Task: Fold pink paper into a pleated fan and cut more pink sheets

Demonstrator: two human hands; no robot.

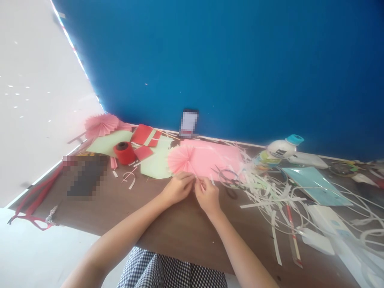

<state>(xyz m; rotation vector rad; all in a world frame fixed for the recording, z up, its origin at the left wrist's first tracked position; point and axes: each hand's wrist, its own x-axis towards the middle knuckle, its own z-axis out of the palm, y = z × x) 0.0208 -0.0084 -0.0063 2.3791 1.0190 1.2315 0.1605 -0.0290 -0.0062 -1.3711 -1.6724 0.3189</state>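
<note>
My left hand (pixel 181 187) and my right hand (pixel 207 196) meet at the middle of the table. Both have their fingertips pinched together, almost touching each other. A thin, pale pinkish bit shows between them, too small to name. Just beyond the fingertips lies a pleated pink paper fan (pixel 181 157), its folds gathering toward the right. Part of it overlaps a flat pink paper sheet (pixel 216 158). Scissors (pixel 228 177) rest on that sheet's lower right edge, near my right hand. To the left stands a spool of red thread (pixel 126 154) beside red paper pieces (pixel 145 135).
Another pink pleated fan (pixel 102 125) and pale green paper (pixel 156 160) lie on the left. A phone (pixel 189 123) leans on the blue wall. At right are a tangle of paper strips (pixel 270 194), a white bottle (pixel 279 150), a red cutter (pixel 292 230) and cables.
</note>
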